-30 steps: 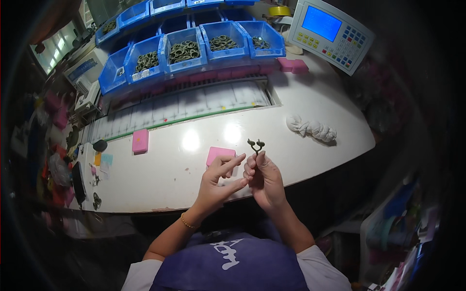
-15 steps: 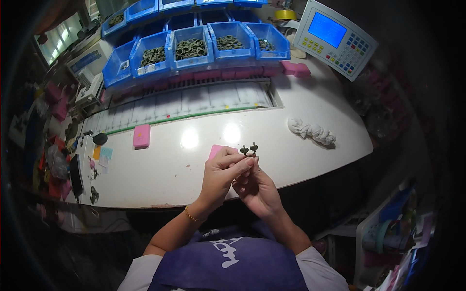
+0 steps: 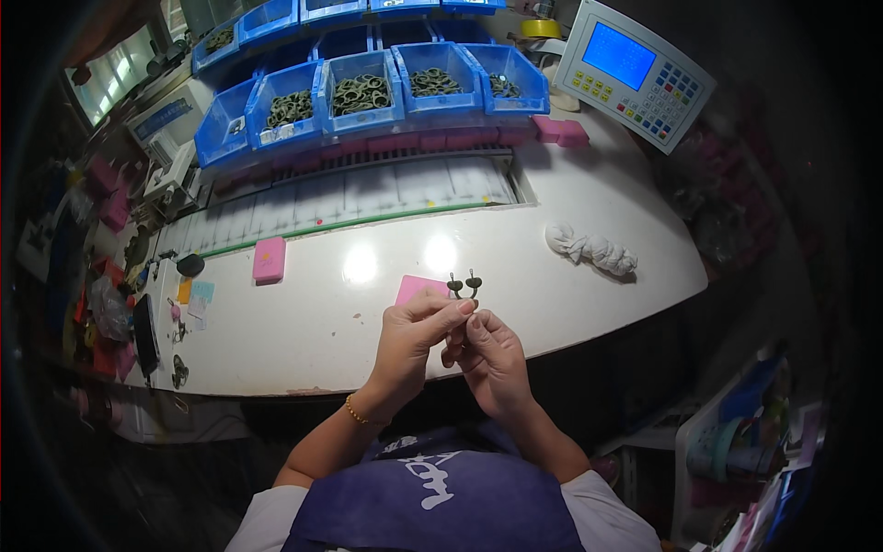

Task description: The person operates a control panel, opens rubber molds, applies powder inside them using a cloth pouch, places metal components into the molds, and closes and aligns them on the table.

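Note:
My left hand (image 3: 412, 337) pinches a small dark green piece (image 3: 464, 286) between thumb and fingers, above the front of the white table. The piece curves like a U, and two rounded knobs with thin pins on top stick up past the fingertips. My right hand (image 3: 494, 356) is closed just beside it, its thumb and forefinger pressed together near the left thumb. What those right fingers hold, if anything, is hidden. Behind the left hand lies a flat pink block (image 3: 420, 289), partly covered by it.
Blue bins (image 3: 363, 97) with dark green rings stand at the back. A pink block (image 3: 269, 259) lies left, a twisted white cloth (image 3: 591, 249) right. A control panel (image 3: 635, 74) leans in at back right. Small items, including a black pad (image 3: 190, 265), sit along the left edge.
The green piece has shifted slightly left and its two knobs have turned a little. My right fingertips have come away from just under the knobs, down and slightly right.

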`<state>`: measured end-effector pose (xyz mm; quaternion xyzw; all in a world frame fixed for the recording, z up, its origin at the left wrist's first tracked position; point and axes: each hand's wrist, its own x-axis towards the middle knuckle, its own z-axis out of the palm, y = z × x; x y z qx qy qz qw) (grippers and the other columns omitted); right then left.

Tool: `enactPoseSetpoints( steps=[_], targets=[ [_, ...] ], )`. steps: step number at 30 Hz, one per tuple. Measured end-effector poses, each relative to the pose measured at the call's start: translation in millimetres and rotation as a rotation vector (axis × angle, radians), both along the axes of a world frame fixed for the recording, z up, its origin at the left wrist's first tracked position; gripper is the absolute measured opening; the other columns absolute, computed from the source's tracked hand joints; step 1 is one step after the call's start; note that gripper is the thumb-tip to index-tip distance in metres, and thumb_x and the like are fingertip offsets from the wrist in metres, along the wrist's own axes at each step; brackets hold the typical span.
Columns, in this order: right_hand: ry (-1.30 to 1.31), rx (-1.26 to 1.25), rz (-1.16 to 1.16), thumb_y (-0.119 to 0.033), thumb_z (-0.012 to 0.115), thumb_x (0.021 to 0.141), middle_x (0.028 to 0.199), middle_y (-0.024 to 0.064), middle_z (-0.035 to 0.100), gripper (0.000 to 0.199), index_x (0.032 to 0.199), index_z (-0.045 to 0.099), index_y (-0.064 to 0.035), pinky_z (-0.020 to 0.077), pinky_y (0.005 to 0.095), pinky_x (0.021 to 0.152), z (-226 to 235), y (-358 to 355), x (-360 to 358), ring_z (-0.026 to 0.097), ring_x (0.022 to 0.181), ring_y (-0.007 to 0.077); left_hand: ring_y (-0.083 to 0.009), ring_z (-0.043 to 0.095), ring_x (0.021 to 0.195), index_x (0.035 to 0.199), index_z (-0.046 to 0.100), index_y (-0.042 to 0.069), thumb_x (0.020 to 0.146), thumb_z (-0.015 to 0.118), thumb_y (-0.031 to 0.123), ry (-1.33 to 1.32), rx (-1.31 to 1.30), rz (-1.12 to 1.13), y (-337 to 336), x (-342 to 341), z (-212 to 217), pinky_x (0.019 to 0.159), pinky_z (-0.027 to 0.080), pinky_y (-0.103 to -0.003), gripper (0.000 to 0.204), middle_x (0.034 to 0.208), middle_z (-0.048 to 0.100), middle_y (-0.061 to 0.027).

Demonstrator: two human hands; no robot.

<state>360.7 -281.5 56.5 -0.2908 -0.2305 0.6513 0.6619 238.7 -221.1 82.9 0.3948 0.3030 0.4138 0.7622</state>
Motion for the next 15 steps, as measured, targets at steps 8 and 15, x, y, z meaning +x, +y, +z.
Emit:
enactPoseSetpoints(
  steps=[8, 15],
  targets=[
    [-0.929, 0.241, -0.513, -0.004, 0.072, 0.090, 0.081, 0.0073, 0.068, 0.008, 0.090, 0.065, -0.0009, 0.0540, 0.0296, 0.067, -3, 2, 0, 0.066, 0.072, 0.0167, -0.0039, 0.043, 0.065, 0.101, 0.075, -0.003, 0.092, 0.072, 0.012, 0.103, 0.161, 0.093, -4, -3, -8, 0.055, 0.031, -0.021, 0.018, 0.083, 0.057, 0.0015],
    [-1.326, 0.464, -0.734, 0.003, 0.077, 0.080, 0.082, 0.0098, 0.067, 0.015, 0.090, 0.067, -0.0019, 0.0532, 0.0316, 0.063, 3, 7, -2, 0.066, 0.072, 0.0224, -0.0032, 0.038, 0.060, 0.101, 0.075, -0.005, 0.093, 0.070, 0.011, 0.014, 0.090, 0.165, -9, -4, -12, 0.051, 0.026, -0.021, 0.019, 0.084, 0.056, 0.0016]
  ],
)
